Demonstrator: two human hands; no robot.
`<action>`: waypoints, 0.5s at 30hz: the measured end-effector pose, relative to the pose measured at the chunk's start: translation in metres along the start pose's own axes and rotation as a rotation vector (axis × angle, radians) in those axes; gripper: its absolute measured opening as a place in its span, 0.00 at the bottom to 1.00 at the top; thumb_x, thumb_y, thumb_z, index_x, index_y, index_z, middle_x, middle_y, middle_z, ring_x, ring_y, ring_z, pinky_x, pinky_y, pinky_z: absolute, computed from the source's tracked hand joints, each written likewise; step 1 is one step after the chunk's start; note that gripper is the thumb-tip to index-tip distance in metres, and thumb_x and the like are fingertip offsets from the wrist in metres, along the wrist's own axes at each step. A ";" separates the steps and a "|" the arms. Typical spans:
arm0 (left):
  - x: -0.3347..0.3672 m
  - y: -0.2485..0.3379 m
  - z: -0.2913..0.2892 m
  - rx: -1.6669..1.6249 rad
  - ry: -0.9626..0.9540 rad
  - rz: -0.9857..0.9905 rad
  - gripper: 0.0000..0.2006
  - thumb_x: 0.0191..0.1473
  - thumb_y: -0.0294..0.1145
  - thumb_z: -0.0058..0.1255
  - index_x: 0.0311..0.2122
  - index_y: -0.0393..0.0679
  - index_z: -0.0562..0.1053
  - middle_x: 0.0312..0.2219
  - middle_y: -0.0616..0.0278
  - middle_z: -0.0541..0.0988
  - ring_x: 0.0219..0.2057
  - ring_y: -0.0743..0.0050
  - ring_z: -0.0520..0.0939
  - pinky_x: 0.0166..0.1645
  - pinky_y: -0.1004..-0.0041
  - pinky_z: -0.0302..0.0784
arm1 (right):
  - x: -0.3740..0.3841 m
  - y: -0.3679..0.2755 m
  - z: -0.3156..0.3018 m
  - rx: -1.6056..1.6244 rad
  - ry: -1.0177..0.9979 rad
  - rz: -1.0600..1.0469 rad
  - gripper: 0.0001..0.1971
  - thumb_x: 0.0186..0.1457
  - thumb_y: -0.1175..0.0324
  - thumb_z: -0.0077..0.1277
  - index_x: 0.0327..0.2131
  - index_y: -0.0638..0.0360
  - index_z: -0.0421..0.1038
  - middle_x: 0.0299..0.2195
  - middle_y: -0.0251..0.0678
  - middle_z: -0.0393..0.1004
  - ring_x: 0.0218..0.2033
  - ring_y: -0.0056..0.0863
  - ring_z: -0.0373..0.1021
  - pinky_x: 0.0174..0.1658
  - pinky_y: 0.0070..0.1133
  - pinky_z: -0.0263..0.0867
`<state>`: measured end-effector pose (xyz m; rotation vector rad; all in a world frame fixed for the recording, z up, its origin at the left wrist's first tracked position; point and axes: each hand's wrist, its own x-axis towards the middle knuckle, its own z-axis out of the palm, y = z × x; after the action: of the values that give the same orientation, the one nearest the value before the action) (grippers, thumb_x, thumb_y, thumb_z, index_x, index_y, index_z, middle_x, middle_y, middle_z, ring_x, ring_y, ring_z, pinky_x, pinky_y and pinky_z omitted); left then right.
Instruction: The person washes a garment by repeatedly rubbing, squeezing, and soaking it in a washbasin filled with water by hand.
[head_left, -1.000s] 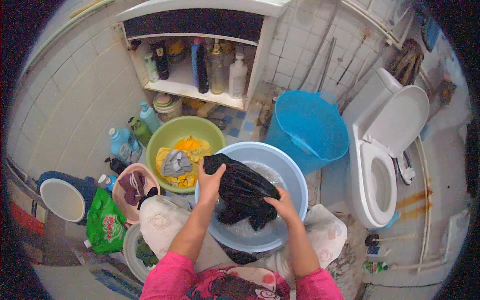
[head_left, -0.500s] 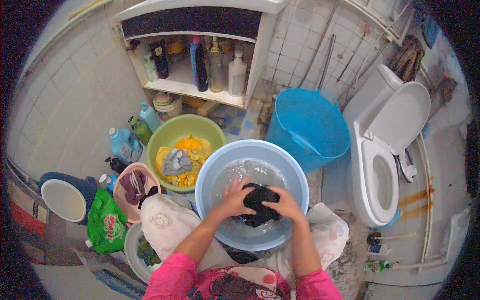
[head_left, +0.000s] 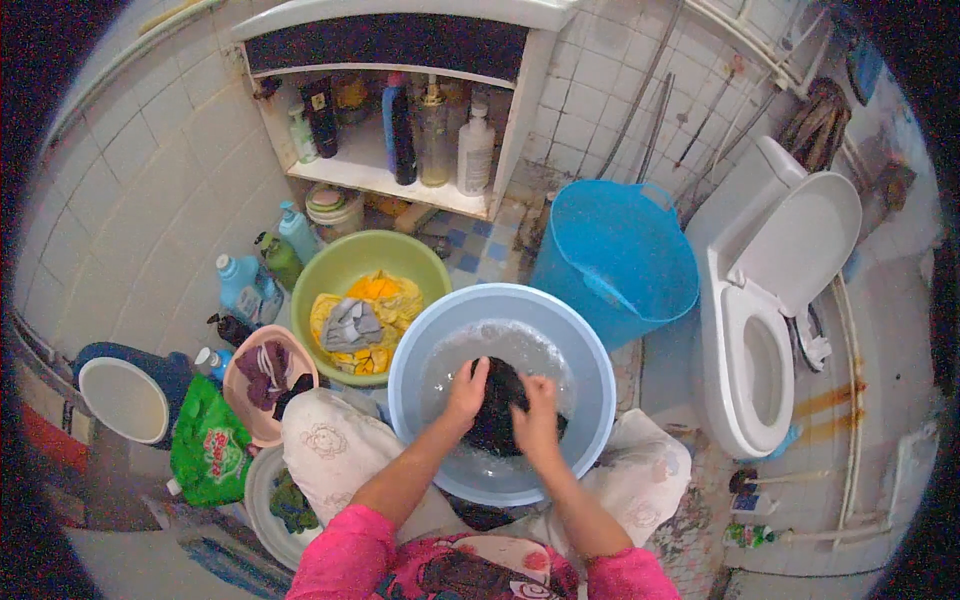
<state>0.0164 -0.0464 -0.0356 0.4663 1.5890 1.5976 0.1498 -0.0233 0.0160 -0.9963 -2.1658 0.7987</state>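
Observation:
A light blue basin (head_left: pixel 402 400) of sudsy water stands between my knees. In it is a wet black cloth (head_left: pixel 495 405), bunched up and partly in the water. My left hand (head_left: pixel 467 388) grips the cloth's left edge, thumb up. On its right side, my right hand (head_left: pixel 537 412) has its fingers curled into the fabric. What kind of garment it is cannot be made out.
A green basin (head_left: pixel 432 262) with yellow and grey clothes stands at left, beside a pink basin (head_left: pixel 238 395) with dark clothes. Behind are a blue tub (head_left: pixel 625 250) and a shelf cabinet (head_left: pixel 510 150) of bottles. A toilet (head_left: pixel 745 370) stands right.
My left hand has closed on the cloth's edge, where its fingers were spread before. My right hand has shifted left and curled tighter; the cloth is drawn out longer toward me.

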 end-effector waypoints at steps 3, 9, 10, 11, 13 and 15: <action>-0.024 0.027 0.016 -0.005 0.019 0.093 0.18 0.57 0.42 0.32 0.39 0.36 0.66 0.32 0.56 0.72 0.34 0.72 0.71 0.41 0.72 0.66 | -0.013 -0.029 0.003 -0.039 -0.111 0.020 0.30 0.40 0.82 0.46 0.51 0.60 0.55 0.47 0.50 0.51 0.47 0.45 0.52 0.53 0.32 0.46; -0.049 0.023 0.028 0.263 -0.210 0.125 0.20 0.57 0.43 0.29 0.40 0.35 0.66 0.36 0.51 0.72 0.40 0.63 0.71 0.47 0.69 0.61 | 0.022 0.023 -0.010 0.169 -0.010 0.265 0.24 0.53 0.72 0.32 0.55 0.60 0.45 0.55 0.50 0.47 0.55 0.46 0.47 0.57 0.29 0.42; -0.045 0.019 0.028 0.315 -0.215 0.136 0.20 0.57 0.43 0.29 0.42 0.35 0.65 0.37 0.51 0.72 0.41 0.62 0.71 0.48 0.70 0.60 | 0.023 0.015 -0.018 0.287 -0.101 0.414 0.23 0.54 0.72 0.29 0.55 0.62 0.45 0.53 0.51 0.52 0.53 0.44 0.52 0.56 0.25 0.45; -0.040 0.012 0.024 0.372 -0.209 0.145 0.21 0.57 0.43 0.29 0.44 0.35 0.65 0.37 0.51 0.72 0.41 0.61 0.71 0.48 0.70 0.60 | 0.018 0.001 -0.015 0.279 -0.139 0.220 0.24 0.53 0.73 0.30 0.55 0.64 0.45 0.55 0.51 0.49 0.56 0.42 0.47 0.57 0.26 0.42; -0.022 0.006 0.019 0.209 0.013 0.336 0.20 0.56 0.41 0.29 0.45 0.36 0.64 0.37 0.51 0.72 0.38 0.58 0.71 0.46 0.68 0.62 | 0.005 -0.029 -0.011 0.267 -0.263 -0.018 0.23 0.53 0.73 0.30 0.54 0.65 0.46 0.56 0.50 0.46 0.58 0.41 0.42 0.58 0.27 0.40; -0.025 0.016 0.018 -0.080 -0.108 0.184 0.20 0.57 0.40 0.29 0.46 0.37 0.64 0.37 0.49 0.71 0.40 0.59 0.71 0.48 0.68 0.62 | -0.013 -0.036 -0.003 0.196 -0.243 -0.132 0.23 0.53 0.74 0.29 0.54 0.66 0.47 0.57 0.48 0.44 0.59 0.40 0.40 0.59 0.27 0.36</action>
<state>0.0406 -0.0514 -0.0105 0.6597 1.4293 1.7355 0.1432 -0.0516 0.0405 -0.6797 -2.2735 1.0909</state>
